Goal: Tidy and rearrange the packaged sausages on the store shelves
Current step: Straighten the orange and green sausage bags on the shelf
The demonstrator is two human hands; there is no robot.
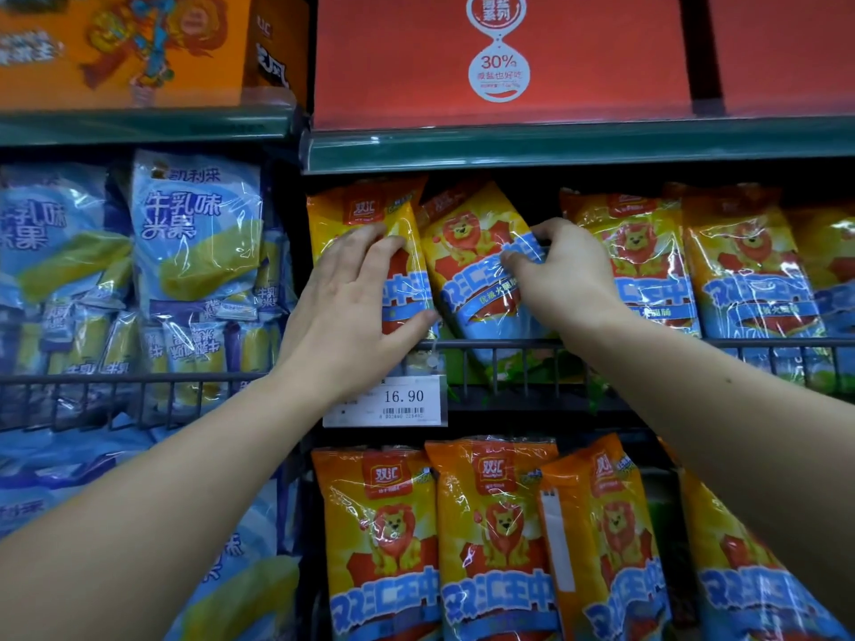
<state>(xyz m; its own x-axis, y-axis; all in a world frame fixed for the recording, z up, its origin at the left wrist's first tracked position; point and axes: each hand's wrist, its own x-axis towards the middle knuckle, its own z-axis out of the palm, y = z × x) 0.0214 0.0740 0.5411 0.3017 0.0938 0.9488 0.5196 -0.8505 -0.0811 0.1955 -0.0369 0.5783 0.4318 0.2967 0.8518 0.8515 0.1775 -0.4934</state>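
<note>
My left hand (pixel 351 293) is pressing flat on upright pack (pixel 365 210) | right hand (pixel 566 270) is pinching tilted pack (pixel 467 270) | risk: glossy film may be slipping, pack tipping over rail (pixel 647 343).

Left hand (pixel 351 298) on leftmost sausage pack (pixel 370 215), right hand (pixel 560 275) gripping tilted pack (pixel 476 270) just right of it, more packs (pixel 749 270) further right behind rail (pixel 509 344), price tag (pixel 393 402) below, boxes (pixel 499 57) on shelf (pixel 555 141) above, snack bags (pixel 194 233) in left bay

The left hand (pixel 344 312) and right hand (pixel 564 275) are showing bare, forearms likewise; the right forearm (pixel 684 363) is bearing one small dark speck (pixel 728 379), right of the price tag (pixel 386 402).
</note>
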